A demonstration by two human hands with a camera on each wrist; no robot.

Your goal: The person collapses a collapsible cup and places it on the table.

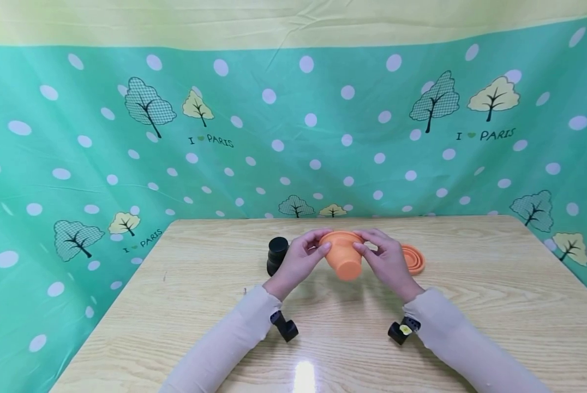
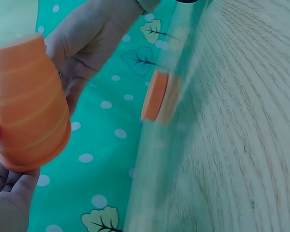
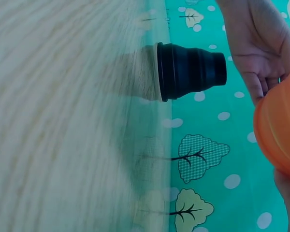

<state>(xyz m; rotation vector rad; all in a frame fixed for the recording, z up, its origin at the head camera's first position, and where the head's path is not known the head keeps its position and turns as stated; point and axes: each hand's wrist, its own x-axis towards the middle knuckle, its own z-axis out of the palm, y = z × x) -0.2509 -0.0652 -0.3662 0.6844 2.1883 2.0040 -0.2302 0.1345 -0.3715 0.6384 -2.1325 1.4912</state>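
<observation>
Above the table, both hands hold an orange ribbed collapsible cup (image 1: 343, 256), stretched to full height. Its wide rim faces up and away, its narrow base down toward me. My left hand (image 1: 300, 256) grips the rim's left side, thumb on the outer wall; my right hand (image 1: 384, 259) grips the right side likewise. The left wrist view shows the cup (image 2: 31, 104) from its side. A black ribbed cup (image 3: 191, 71) stands upside down on the table, beyond my left hand. Past my right hand lies a flattened orange collapsible cup (image 1: 413, 259), partly hidden by that hand.
The light wooden table (image 1: 200, 316) spreads under both arms, its back edge meeting a green dotted curtain (image 1: 293, 136). Black camera mounts (image 1: 286, 327) are strapped to the wrists and hang low over the tabletop.
</observation>
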